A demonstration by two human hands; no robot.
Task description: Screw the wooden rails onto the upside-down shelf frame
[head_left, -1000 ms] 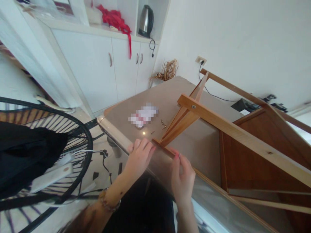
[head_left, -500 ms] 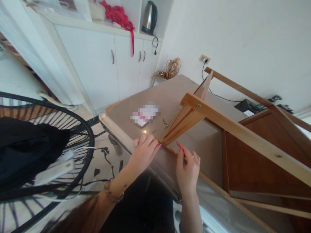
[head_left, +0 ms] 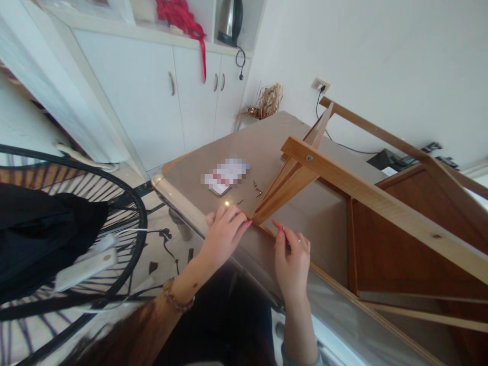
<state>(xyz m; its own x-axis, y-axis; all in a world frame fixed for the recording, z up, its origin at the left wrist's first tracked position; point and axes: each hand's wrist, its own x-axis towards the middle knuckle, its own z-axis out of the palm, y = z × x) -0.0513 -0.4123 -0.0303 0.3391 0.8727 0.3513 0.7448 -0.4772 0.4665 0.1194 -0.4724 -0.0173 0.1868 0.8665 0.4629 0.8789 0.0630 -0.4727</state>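
Observation:
A wooden frame [head_left: 366, 195] made of slats and a brown panel lies on a beige table [head_left: 267, 142]. My left hand [head_left: 223, 235] rests at the table's near edge, its fingers pressed together against the frame's pointed lower corner. My right hand [head_left: 292, 256] is just to the right, pinching a small thin thing I cannot make out against the frame's bottom rail. Several small screws [head_left: 256, 190] lie on the table just beyond the corner.
A flat blurred card or phone [head_left: 224, 175] lies on the table. A large black round fan [head_left: 72, 239] stands on the left with cables on the floor. White cabinets [head_left: 163, 96] carry a kettle [head_left: 229, 20] and red cloth. A wall socket [head_left: 319, 84] is behind.
My right hand lifted from the table's edge and rose to the frame's bottom rail, now pinching. My left hand stayed at the frame's corner. The view shifted slightly.

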